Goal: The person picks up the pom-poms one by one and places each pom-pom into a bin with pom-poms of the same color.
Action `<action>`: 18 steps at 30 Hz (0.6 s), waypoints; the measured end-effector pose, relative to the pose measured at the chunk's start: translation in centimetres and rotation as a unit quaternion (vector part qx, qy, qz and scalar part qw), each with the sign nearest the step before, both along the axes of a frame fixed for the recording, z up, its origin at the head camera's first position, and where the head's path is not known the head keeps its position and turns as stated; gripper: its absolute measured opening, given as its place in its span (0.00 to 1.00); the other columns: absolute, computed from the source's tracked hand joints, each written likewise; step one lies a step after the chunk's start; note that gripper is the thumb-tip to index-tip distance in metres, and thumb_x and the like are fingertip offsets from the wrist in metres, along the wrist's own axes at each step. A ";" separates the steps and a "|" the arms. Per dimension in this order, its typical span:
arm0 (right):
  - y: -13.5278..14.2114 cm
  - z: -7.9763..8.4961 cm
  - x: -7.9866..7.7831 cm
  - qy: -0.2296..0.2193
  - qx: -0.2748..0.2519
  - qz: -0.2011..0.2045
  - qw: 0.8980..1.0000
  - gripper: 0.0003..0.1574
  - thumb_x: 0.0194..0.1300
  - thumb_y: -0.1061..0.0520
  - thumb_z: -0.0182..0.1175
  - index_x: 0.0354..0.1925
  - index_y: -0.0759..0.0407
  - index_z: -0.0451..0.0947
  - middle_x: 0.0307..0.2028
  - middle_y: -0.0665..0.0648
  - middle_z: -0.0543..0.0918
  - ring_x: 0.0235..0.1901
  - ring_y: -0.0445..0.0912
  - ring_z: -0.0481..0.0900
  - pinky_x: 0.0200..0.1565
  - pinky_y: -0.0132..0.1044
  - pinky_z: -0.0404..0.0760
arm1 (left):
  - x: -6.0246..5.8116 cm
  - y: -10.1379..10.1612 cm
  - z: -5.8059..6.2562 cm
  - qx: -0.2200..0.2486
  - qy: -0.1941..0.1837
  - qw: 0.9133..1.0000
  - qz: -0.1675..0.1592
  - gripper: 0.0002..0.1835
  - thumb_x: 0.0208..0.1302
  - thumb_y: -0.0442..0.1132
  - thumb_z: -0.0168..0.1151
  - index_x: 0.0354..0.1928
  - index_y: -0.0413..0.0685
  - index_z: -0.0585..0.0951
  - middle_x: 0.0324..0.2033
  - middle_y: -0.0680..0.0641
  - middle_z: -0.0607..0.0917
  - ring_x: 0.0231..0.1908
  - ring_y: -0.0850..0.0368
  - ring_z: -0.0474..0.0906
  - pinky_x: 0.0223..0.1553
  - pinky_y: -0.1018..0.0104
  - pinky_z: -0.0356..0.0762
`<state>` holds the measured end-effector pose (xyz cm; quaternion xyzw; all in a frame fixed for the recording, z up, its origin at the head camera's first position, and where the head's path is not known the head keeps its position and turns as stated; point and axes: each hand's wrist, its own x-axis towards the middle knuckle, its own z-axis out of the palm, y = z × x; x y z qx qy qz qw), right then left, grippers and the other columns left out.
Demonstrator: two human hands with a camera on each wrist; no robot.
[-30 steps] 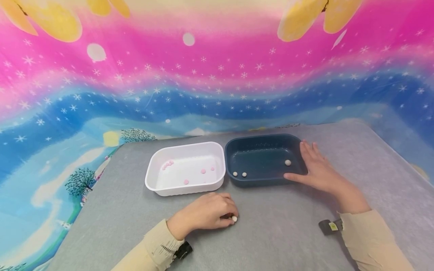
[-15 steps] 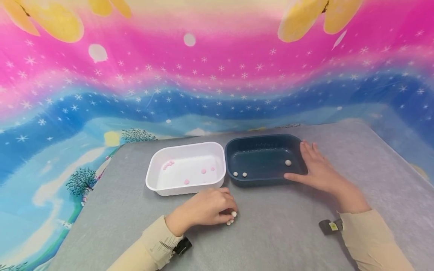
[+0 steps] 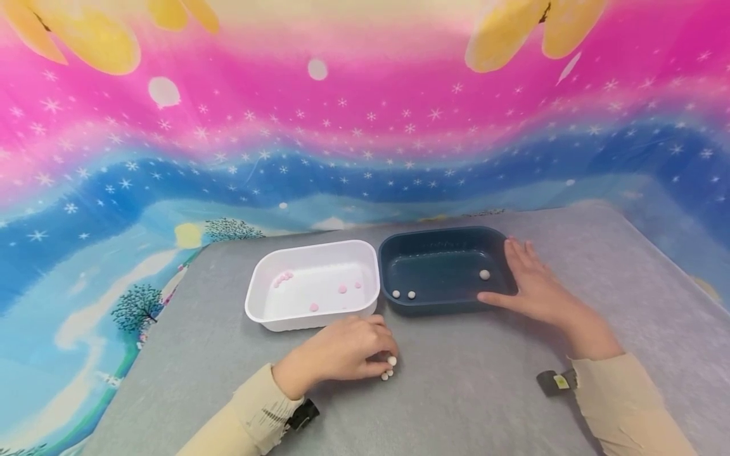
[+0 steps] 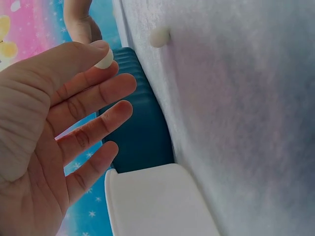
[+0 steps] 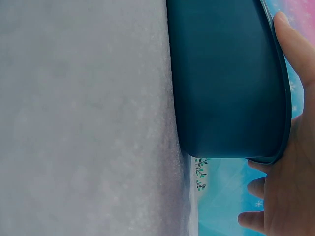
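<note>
My left hand (image 3: 348, 351) pinches a small white ball (image 3: 391, 360) between thumb and forefinger, just above the grey table; the left wrist view shows the other fingers spread loosely. Two smaller white balls (image 3: 384, 376) appear just below its fingertips in the head view. My right hand (image 3: 538, 288) rests against the right end of a dark teal tray (image 3: 439, 306), thumb across the front rim and fingers along the side. Inside that tray lie a larger off-white ball (image 3: 484, 275) and two small ones (image 3: 403, 295) near its front left corner.
Left of the teal tray, nearly touching it, stands a white tray (image 3: 308, 322) holding several small pink pieces (image 3: 342, 289). Grey cloth (image 3: 456, 392) covers the table. A colourful printed curtain (image 3: 365, 139) hangs behind and at the sides.
My left hand has risen slightly away from me with the white ball, and two smaller balls beneath have come into view. My right hand has stayed at the teal tray.
</note>
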<state>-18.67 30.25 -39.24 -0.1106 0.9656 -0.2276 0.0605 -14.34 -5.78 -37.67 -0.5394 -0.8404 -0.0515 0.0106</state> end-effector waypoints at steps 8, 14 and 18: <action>-0.3 0.1 0.1 0.002 0.003 0.001 1.000 0.79 0.59 0.24 0.60 0.77 0.64 0.24 0.78 0.68 0.27 0.75 0.66 0.20 0.66 0.78 0.40 | -0.1 -0.7 0.9 0.005 0.004 1.000 0.003 0.06 0.64 0.47 0.66 0.39 0.57 0.87 0.34 0.63 0.87 0.38 0.66 0.77 0.37 0.76 0.75; -0.1 0.0 0.2 0.000 0.000 -0.002 1.000 0.78 0.59 0.24 0.60 0.77 0.63 0.22 0.78 0.64 0.24 0.75 0.64 0.18 0.66 0.78 0.39 | -0.4 -0.9 1.2 0.013 -0.001 1.000 0.004 0.06 0.64 0.46 0.66 0.40 0.56 0.87 0.34 0.63 0.87 0.39 0.66 0.77 0.37 0.77 0.75; 0.1 0.0 0.2 0.004 -0.001 -0.002 1.000 0.78 0.59 0.25 0.60 0.77 0.63 0.23 0.78 0.64 0.25 0.75 0.64 0.18 0.66 0.78 0.39 | -0.5 -0.8 1.3 0.016 0.002 1.000 -0.002 0.06 0.64 0.46 0.67 0.40 0.56 0.87 0.34 0.63 0.87 0.38 0.66 0.77 0.37 0.77 0.75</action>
